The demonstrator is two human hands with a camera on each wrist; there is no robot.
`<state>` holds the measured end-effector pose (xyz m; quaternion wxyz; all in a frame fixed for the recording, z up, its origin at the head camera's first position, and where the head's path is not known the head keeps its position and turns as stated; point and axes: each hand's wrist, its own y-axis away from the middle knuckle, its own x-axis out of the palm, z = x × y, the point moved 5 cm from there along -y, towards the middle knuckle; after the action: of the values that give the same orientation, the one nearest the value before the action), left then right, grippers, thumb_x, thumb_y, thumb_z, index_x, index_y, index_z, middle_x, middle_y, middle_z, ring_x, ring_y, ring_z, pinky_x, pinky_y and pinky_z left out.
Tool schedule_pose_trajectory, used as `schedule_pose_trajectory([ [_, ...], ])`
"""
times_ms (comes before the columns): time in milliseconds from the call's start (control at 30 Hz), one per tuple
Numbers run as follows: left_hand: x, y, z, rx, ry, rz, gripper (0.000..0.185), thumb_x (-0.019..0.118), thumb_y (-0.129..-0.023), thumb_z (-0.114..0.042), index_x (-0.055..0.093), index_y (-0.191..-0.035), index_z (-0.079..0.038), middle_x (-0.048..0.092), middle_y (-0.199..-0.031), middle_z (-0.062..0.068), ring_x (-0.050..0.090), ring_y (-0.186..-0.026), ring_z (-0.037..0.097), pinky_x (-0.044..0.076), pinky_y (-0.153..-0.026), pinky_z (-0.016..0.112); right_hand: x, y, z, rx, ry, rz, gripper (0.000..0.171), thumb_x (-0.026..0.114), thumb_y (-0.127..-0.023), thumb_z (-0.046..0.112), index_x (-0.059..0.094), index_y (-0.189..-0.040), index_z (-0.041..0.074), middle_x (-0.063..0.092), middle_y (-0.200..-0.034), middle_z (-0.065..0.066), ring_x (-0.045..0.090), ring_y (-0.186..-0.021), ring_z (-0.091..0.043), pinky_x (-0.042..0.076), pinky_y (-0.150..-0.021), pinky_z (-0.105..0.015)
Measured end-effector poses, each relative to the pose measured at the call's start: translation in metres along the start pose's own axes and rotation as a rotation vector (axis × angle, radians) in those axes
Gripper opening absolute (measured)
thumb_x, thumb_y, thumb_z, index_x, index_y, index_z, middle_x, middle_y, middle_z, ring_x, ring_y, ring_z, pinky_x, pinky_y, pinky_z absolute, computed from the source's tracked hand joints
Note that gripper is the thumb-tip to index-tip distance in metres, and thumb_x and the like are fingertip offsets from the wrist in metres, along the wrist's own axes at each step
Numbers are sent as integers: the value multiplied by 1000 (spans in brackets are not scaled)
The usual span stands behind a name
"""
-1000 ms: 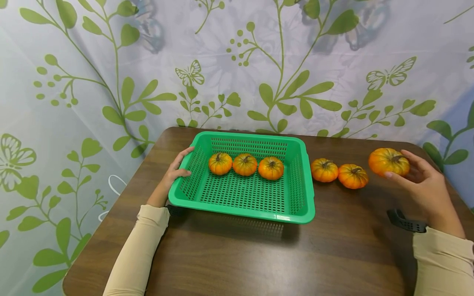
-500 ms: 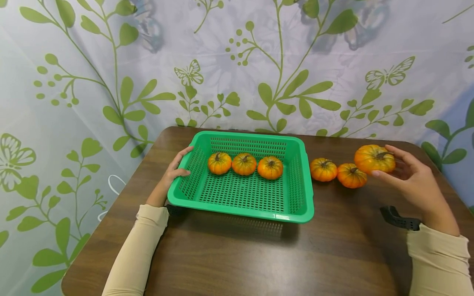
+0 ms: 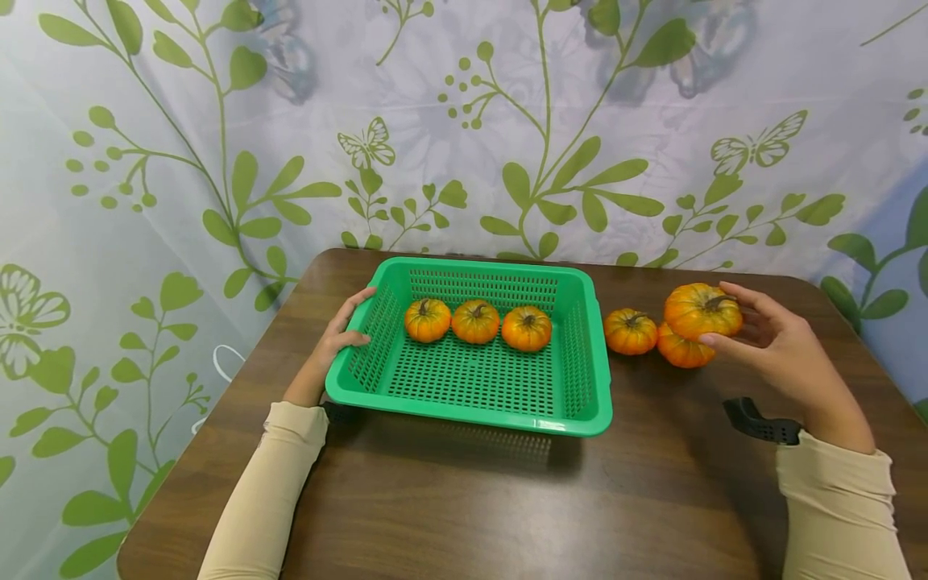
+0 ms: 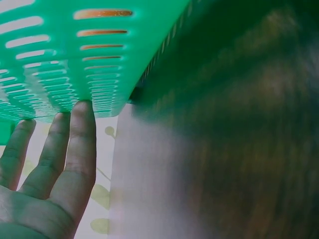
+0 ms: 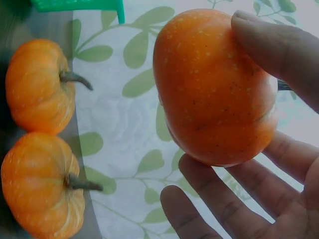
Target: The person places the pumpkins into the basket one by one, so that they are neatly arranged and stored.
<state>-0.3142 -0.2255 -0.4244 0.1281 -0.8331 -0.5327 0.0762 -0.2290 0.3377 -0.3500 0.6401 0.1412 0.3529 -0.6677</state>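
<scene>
My left hand (image 3: 335, 342) grips the left side of a green plastic basket (image 3: 464, 412), thumb over the rim and fingers (image 4: 79, 144) against the outer wall in the left wrist view. Three small orange pumpkins sit in a row inside, the middle one (image 3: 475, 321) between its neighbours. At the right, my right hand (image 3: 786, 346) holds another pumpkin (image 3: 698, 310) between thumb and fingers, stem toward the palm. In the head view it overlaps one pumpkin (image 3: 681, 352) on the table; a second (image 3: 631, 331) stands beside the basket. Both appear with stems in the right wrist view.
The brown wooden table (image 3: 449, 507) runs up to a white curtain (image 3: 435, 97) printed with green leaves and butterflies. A thin white cord (image 3: 226, 354) loops past the table's left edge.
My right hand has moved left with its pumpkin, from beside the table pumpkins to over the right-hand one. The left hand keeps its hold on the basket.
</scene>
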Motion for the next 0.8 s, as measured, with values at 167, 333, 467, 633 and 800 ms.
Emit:
schedule_pose_trajectory([
  [167, 0, 2, 1, -19, 1, 7, 76, 44, -84, 6, 27, -156, -11, 24, -152, 22, 46, -118, 28, 50, -86, 29, 7, -3, 7, -61, -23, 53, 76, 73, -89, 6, 37, -155, 13, 45, -139, 2, 52, -100, 12, 46, -74, -7],
  [333, -1, 2, 1, -23, -9, -1, 77, 44, -83, 5, 29, -156, -12, 23, -153, 22, 45, -119, 28, 50, -85, 29, 14, -6, 20, -52, 21, 112, 74, 76, -87, 12, 41, -153, 15, 48, -139, -6, 50, -102, 13, 43, -77, -6],
  [467, -2, 1, 2, -7, -7, 8, 77, 44, -82, 6, 30, -156, -13, 23, -152, 24, 46, -116, 27, 50, -84, 29, 19, -7, 30, -27, 53, 145, 74, 77, -87, 18, 43, -152, 19, 50, -137, -11, 50, -101, 12, 42, -77, -5],
  [633, -2, 0, 2, 6, -4, 16, 77, 45, -82, 7, 29, -156, -11, 25, -150, 23, 48, -114, 27, 51, -84, 29, 23, -8, 38, -30, 78, 170, 74, 78, -86, 21, 44, -152, 25, 50, -139, -9, 52, -107, -3, 38, -80, -5],
  [800, -2, 1, 2, -14, -21, 0, 78, 45, -82, 5, 27, -156, -10, 24, -152, 22, 47, -116, 27, 51, -84, 29, 28, -9, 44, -49, 89, 205, 74, 78, -87, 23, 43, -152, 27, 47, -146, -15, 51, -120, -34, 37, -82, -11],
])
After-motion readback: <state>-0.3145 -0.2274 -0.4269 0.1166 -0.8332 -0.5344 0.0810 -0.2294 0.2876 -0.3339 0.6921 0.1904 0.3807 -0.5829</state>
